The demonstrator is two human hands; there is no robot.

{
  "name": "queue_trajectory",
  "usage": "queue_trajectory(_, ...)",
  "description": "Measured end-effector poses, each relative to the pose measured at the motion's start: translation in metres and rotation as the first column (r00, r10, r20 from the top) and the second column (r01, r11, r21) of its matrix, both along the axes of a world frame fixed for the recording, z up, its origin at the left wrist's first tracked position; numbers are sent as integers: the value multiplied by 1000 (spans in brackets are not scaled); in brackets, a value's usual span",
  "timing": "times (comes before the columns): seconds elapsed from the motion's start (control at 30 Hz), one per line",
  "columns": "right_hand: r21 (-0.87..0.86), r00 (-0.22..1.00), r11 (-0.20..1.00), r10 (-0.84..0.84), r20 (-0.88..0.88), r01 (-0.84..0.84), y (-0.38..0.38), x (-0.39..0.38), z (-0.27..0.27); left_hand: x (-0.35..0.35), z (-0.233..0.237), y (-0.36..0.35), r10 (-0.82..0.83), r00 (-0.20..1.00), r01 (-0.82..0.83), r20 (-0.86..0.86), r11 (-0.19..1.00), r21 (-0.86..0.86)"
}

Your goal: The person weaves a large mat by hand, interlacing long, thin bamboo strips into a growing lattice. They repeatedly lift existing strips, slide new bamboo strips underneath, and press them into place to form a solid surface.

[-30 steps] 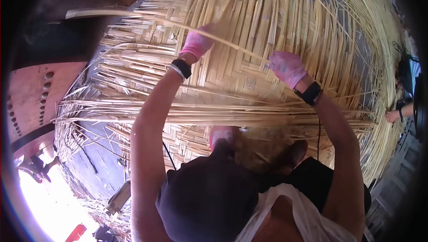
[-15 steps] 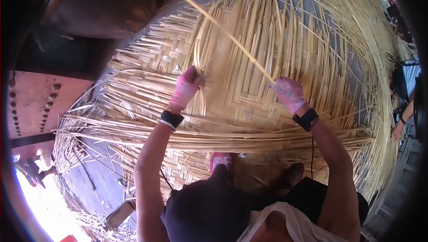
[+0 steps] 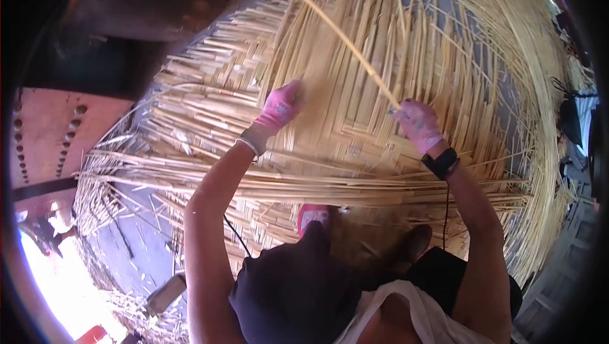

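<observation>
The right hand (image 3: 419,123) grips a strip (image 3: 330,24) whose long axis slants up-left. I cannot tell whether the left hand (image 3: 279,105) grips anything.

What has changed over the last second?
The long strip, which ran leftward past the left hand, has swung round to point forward and left, clear of it. The left hand has drawn back slightly towards the body; whether it holds anything is unclear. The right hand still grips the strip's near end, and the woven mat lies as before.
</observation>
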State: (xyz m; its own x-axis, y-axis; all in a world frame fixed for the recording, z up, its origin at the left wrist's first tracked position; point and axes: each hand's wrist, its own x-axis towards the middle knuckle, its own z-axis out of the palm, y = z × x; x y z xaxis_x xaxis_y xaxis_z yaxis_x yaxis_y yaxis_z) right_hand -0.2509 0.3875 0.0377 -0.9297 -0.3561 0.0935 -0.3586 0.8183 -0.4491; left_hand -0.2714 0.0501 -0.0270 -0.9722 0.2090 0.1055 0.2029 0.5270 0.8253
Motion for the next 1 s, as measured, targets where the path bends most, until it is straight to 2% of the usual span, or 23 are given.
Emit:
queue_trajectory(0.1,24,998,1000,14,-68,-13,0,-1,-2,15,8,-9,71,975,-59,210,996,-66)
queue_trajectory(0.17,54,999,998,27,-32,-25,4,-3,-7,16,-17,-28,-75,924,-2,376,980,201)
queue_trajectory(0.2,74,999,997,30,-25,-28,6,-5,-9,15,-15,-33,-164,889,10,428,941,338)
queue_trajectory(0.23,6,1000,1000,26,-17,-26,5,-4,-10,13,-12,-40,-184,852,63,490,966,252)
queue_trajectory(0.33,36,1000,999,27,7,-27,5,-5,-15,12,-8,-44,-230,726,-175,648,849,498)
queue_trajectory(0.43,74,998,996,54,30,-56,-1,-7,-16,3,-14,-39,-278,729,-151,626,826,543)
queue_trajectory(0.53,258,960,947,126,250,-191,-11,-9,1,-6,-10,-28,-221,804,32,552,943,331)
queue_trajectory(0.57,250,911,929,164,378,-271,-16,-13,7,-5,-8,-23,-235,804,-33,546,900,435)
queue_trajectory(0.63,199,764,890,216,608,-410,-31,-22,18,-3,6,-18,-181,846,7,501,944,329)
queue_trajectory(0.67,145,792,919,228,567,-368,-45,-25,22,-3,11,-16,-155,866,23,475,962,272)
queue_trajectory(0.7,88,820,941,235,522,-327,-62,-30,26,-4,0,-13,-173,936,142,307,982,124)
queue_trajectory(0.77,-134,884,989,115,453,-60,-100,-45,31,3,15,-3,-127,958,142,256,989,-43)
queue_trajectory(0.8,-258,905,962,28,424,91,-118,-59,18,9,19,0,-106,968,137,229,983,-126)
queue_trajectory(0.83,-380,913,896,-63,404,230,-134,-75,4,13,5,-2,-160,987,160,15,987,-9)
queue_trajectory(0.93,-423,721,716,-162,674,556,-163,-103,14,23,15,3,-88,987,74,-132,992,-106)
queue_trajectory(0.97,-453,805,711,-273,527,538,-168,-113,-22,25,18,4,-79,985,52,-154,984,-172)
queue_trajectory(1.0,-465,746,640,-271,609,612,-167,-113,-20,27,33,8,-77,995,60,-59,967,-247)
